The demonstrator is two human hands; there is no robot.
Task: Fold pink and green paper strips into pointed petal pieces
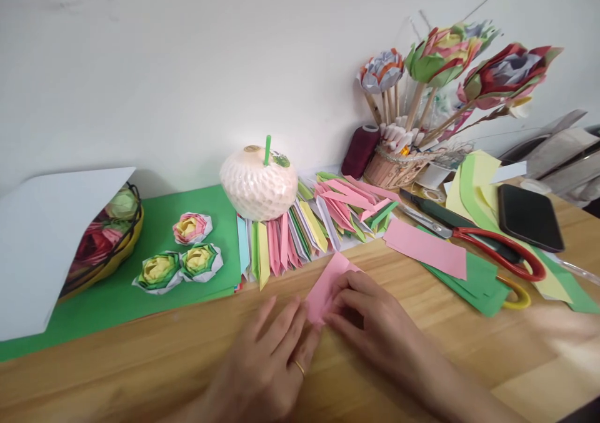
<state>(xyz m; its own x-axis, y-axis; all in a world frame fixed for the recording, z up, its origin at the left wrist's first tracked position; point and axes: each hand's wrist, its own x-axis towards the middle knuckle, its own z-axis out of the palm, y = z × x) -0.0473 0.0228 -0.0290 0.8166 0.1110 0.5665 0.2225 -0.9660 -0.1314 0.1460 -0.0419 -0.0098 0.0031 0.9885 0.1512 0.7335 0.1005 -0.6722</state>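
A pink paper strip (323, 283) lies aslant on the wooden table, with a fold along its right side. My right hand (375, 320) pinches its right and lower edge, thumb and fingertips curled together. My left hand (269, 360) wears a ring and rests flat beside the strip's lower left corner. Its fingers are stretched out and slightly blurred, the nearest ones touching the paper's edge. Just beyond the strip, several folded paper pieces (307, 226) in pink, yellow, green and white stand in a row. More of them are heaped in a loose pile (349, 204).
Red-handled scissors (452, 230), cut pink strips (424, 248), green strips (478, 285) and a phone (529, 217) lie to the right. Behind stand a white textured container (257, 189), a thread spool (360, 151) and a basket (394, 167) of paper flowers. Folded lotuses (201, 259) sit on green sheets at left.
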